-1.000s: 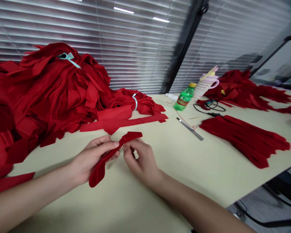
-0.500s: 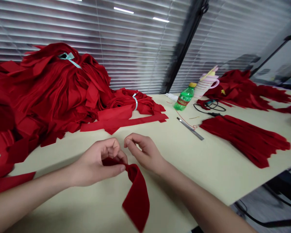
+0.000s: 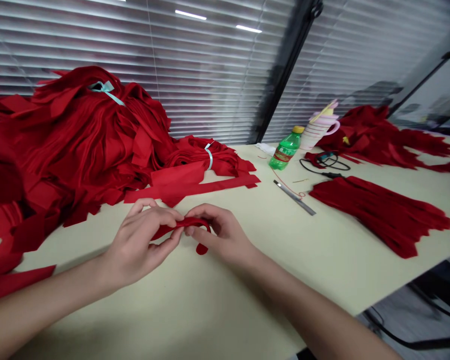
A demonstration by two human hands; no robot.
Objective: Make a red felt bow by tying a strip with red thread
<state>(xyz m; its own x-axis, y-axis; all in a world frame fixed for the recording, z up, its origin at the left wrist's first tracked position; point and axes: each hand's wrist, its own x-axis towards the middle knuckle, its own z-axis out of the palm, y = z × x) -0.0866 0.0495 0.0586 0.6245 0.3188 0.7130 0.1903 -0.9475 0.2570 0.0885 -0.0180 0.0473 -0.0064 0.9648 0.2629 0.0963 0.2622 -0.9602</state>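
Observation:
A red fabric strip is pinched between my two hands above the pale table. My left hand has its thumb and fingertips closed on the strip's left part. Thumb and fingers of my right hand grip it close beside the left fingertips. The strip curves over inside the right hand, and a small rounded end hangs below that hand. Part of the fabric is hidden behind my fingers.
A big heap of red strips with a pale blue tie fills the left. A smaller tied bundle lies beside it. Rightward are a green bottle, a cup, a thin metal blade-like piece, a black cable and stacked dark red strips.
My right hand has moved from apart to gripping the strip beside my left. The long end that hung down toward me is now gathered up, and the left hand has turned over slightly.

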